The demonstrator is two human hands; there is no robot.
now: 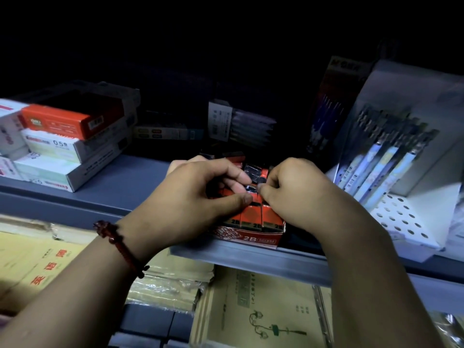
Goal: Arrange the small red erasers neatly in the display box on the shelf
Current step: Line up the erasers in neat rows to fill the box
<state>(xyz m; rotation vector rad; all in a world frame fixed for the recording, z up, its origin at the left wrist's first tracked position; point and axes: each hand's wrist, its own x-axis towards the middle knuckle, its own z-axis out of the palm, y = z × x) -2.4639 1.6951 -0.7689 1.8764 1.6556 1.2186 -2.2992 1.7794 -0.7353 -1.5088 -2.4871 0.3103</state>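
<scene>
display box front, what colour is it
The display box front is red with white 2B print, clearest in the head view.

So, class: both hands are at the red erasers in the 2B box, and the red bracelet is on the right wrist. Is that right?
No: the head view shows the bracelet on the left wrist, not the right. The rest stands: left hand and right hand are both at the erasers in the 2B box.
</scene>
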